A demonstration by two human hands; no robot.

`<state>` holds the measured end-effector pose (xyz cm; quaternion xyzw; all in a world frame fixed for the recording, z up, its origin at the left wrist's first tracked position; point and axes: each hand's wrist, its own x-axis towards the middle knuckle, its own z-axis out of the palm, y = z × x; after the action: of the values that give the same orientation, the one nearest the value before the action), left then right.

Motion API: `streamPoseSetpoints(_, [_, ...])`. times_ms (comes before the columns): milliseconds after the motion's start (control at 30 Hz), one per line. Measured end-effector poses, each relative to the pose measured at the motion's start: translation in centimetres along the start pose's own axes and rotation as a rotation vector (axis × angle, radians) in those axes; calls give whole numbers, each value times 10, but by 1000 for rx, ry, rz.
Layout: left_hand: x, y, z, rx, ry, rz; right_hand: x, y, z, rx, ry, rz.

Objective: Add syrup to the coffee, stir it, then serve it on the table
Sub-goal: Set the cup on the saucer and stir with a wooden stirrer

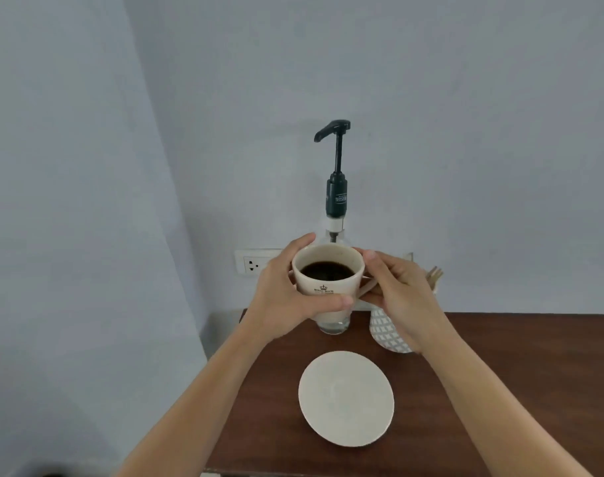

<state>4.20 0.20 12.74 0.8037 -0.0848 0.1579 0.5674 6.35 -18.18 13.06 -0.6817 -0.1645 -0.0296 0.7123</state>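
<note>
A cream cup (328, 289) of dark coffee is held above the brown table (500, 373), in front of the syrup bottle (335, 327). My left hand (290, 290) wraps the cup's left side. My right hand (393, 294) grips the handle on the right. The bottle's black pump (336, 166) rises behind the cup, its spout pointing left, above and behind the rim. Most of the clear bottle is hidden by the cup. An empty cream saucer (346, 398) lies on the table nearer me.
A white patterned holder (386, 333) with wooden utensils (434, 275) stands right of the bottle, partly behind my right hand. A wall socket (254, 265) sits on the grey wall behind. The table's left edge runs near my left forearm.
</note>
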Motion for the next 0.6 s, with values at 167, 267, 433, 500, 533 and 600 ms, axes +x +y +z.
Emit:
streamPoseSetpoints(167, [-35, -39, 19, 19, -35, -32, -32, 41, -8, 13, -28, 95])
streamPoseSetpoints(267, [-54, -60, 33, 28, -43, -61, -47, 68, -13, -5, -39, 136])
streamPoseSetpoints(433, [-74, -92, 51, 53, -67, -76, -67, 104, -20, -1, -23, 194])
streamPoseSetpoints(500, [-79, -101, 57, 58, -96, -83, -73, 113, -21, 0, -33, 212])
streamPoseSetpoints(533, [-80, -104, 58, 55, -112, -94, -74, 117, -22, -6, -36, 218])
streamPoseSetpoints(600, [-83, -110, 61, 54, -139, -110, -77, 124, -23, -12, -25, 231])
